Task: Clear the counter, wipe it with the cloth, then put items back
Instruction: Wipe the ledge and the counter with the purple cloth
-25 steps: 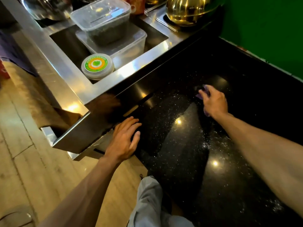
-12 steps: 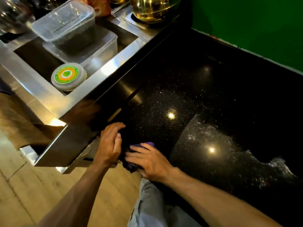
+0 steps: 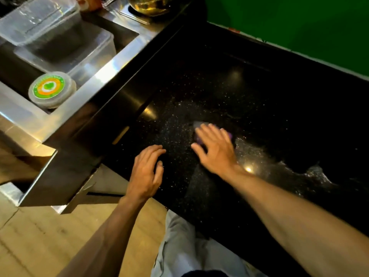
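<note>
The black speckled counter fills the right half of the view, with wet streaks on its right part. My right hand lies flat with spread fingers on a purple cloth, pressing it onto the counter; only the cloth's far edge shows past my fingers. My left hand rests at the counter's front left edge, fingers relaxed and holding nothing. A round tub with a green and orange lid and two clear plastic containers sit in the steel sink to the left.
A shiny brass pot stands behind the sink at the top. A green wall borders the counter's far side. Below the counter edge are a wooden floor and my grey trouser leg.
My right hand has slid the cloth from the front edge beside my left hand out toward the counter's middle. My left hand stays at the edge.
</note>
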{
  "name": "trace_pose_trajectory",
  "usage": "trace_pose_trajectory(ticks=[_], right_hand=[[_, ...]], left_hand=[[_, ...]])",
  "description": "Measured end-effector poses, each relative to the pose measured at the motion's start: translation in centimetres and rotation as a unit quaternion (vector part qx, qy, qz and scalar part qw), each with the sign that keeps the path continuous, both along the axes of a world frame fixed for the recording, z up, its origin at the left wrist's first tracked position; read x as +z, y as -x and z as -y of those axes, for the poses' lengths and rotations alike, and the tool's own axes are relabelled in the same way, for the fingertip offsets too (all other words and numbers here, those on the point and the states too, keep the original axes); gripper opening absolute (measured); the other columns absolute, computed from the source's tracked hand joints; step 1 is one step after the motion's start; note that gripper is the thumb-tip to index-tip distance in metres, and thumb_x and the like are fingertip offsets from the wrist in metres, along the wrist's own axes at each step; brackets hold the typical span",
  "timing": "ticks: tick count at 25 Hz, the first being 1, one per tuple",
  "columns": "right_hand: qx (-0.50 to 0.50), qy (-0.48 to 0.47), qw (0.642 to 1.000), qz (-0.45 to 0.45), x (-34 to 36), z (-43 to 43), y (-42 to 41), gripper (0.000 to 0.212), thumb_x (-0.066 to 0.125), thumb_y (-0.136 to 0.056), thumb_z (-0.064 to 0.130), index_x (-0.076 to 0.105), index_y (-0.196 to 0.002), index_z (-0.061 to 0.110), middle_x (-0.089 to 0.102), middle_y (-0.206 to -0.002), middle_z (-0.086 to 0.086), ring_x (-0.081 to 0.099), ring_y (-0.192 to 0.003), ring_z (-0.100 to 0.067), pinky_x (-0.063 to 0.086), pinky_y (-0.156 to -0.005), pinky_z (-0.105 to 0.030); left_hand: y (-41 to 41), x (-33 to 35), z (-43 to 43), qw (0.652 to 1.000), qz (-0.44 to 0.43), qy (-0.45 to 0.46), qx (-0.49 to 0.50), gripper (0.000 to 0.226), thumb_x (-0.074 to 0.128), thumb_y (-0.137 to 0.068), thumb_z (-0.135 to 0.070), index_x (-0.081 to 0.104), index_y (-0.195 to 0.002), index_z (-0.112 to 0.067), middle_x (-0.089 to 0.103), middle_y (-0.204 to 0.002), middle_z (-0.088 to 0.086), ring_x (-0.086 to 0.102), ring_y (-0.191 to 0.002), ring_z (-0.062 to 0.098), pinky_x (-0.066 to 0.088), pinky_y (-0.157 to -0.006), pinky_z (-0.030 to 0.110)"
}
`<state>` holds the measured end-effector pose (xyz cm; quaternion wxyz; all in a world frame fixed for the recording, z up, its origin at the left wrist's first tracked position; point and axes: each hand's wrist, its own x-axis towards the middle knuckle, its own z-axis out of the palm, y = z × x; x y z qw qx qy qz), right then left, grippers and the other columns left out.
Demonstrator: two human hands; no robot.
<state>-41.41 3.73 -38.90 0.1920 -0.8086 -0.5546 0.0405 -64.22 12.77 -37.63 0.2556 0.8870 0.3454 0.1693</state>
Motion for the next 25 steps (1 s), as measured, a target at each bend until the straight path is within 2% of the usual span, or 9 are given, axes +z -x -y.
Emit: trace_pose_trajectory(ticks=[2,5,9,11,14,18,20,22,25], right_hand=[[0.110,-0.020,0.993,-0.022,0.0,2.7,4.8,0.052,0.051,-0.091,0.050,0.058,-0.133,0.021,0.053,-0.142,-0.001,0.041,-0.137,-0.022,0.021,-0.113,-0.041],[0.292,-0.019,0.956,-0.036,-0.4,6.3,9.2,0.045,0.063,-0.086,0.039,0.062,-0.127,0.023,0.057,-0.137,0.001,0.043,-0.133,-0.021,0.022,-0.111,-0.040],[0.441,-0.031,0.892,-0.094,0.0,7.7,10.4,0.032,0.057,-0.086,0.016,0.069,-0.115,0.017,0.067,-0.121,-0.002,0.055,-0.115,-0.025,0.039,-0.095,-0.042],[0.362,-0.107,0.914,-0.147,0.9,7.7,9.0,0.029,0.064,-0.083,0.006,0.072,-0.110,0.013,0.070,-0.113,-0.004,0.062,-0.102,-0.025,0.046,-0.086,-0.037],[0.091,-0.227,0.939,-0.240,2.9,7.0,3.6,0.033,0.071,-0.077,0.000,0.073,-0.108,0.010,0.071,-0.110,-0.005,0.065,-0.099,-0.017,0.052,-0.089,-0.031],[-0.180,-0.176,0.941,-0.228,4.5,6.3,-10.0,0.029,0.069,-0.089,0.018,0.069,-0.117,0.017,0.068,-0.104,0.003,0.064,-0.095,-0.013,0.048,-0.083,-0.015],[-0.238,-0.087,0.955,-0.155,3.4,6.6,-15.5,0.034,0.064,-0.092,0.031,0.066,-0.123,0.020,0.066,-0.119,0.001,0.061,-0.112,-0.018,0.044,-0.093,-0.023],[-0.240,0.054,0.966,-0.077,1.7,7.2,-17.3,0.046,0.051,-0.096,0.047,0.055,-0.136,0.024,0.049,-0.145,0.003,0.039,-0.138,-0.017,0.029,-0.111,-0.030],[-0.193,0.086,0.977,-0.017,0.5,7.5,-14.8,0.058,0.025,-0.098,0.059,0.041,-0.146,0.030,0.033,-0.156,0.005,0.020,-0.147,-0.015,0.013,-0.118,-0.038]], left_hand=[[-0.4,0.0,0.9,1.000,0.025,0.010,0.001,0.045,0.037,-0.093,-0.026,0.051,-0.132,-0.011,0.052,-0.137,0.005,0.042,-0.131,0.016,0.029,-0.109,0.029],[-0.8,0.8,0.8,0.998,0.062,0.014,0.020,0.047,0.036,-0.092,-0.022,0.045,-0.136,-0.007,0.053,-0.135,0.007,0.045,-0.126,0.015,0.027,-0.107,0.022],[-0.9,1.7,1.4,0.998,0.056,0.001,0.013,0.046,0.037,-0.093,-0.019,0.044,-0.137,-0.009,0.053,-0.133,0.004,0.045,-0.123,0.010,0.030,-0.105,0.026],[-0.7,1.7,1.8,0.999,0.040,-0.005,0.001,0.046,0.035,-0.093,-0.024,0.045,-0.136,-0.010,0.053,-0.132,0.005,0.046,-0.123,0.014,0.032,-0.104,0.031],[-1.3,1.2,2.5,0.999,-0.012,-0.010,-0.031,0.048,0.036,-0.091,-0.029,0.048,-0.135,-0.011,0.054,-0.132,0.008,0.047,-0.125,0.021,0.031,-0.105,0.031],[-4.3,0.3,4.1,0.992,-0.071,-0.031,-0.095,0.054,0.038,-0.092,-0.038,0.042,-0.139,-0.013,0.048,-0.141,0.006,0.039,-0.134,0.019,0.023,-0.109,0.029],[-5.2,-0.6,4.7,0.986,-0.104,-0.064,-0.113,0.056,0.035,-0.094,-0.045,0.041,-0.142,-0.016,0.041,-0.148,0.004,0.030,-0.140,0.017,0.020,-0.112,0.035],[-5.3,-1.1,4.6,0.983,-0.120,-0.084,-0.112,0.057,0.034,-0.094,-0.049,0.043,-0.141,-0.018,0.037,-0.151,0.002,0.026,-0.142,0.016,0.019,-0.113,0.039],[-5.3,-1.3,4.5,0.979,-0.137,-0.098,-0.116,0.056,0.036,-0.093,-0.049,0.046,-0.139,-0.019,0.035,-0.152,0.001,0.024,-0.143,0.016,0.017,-0.113,0.040]])
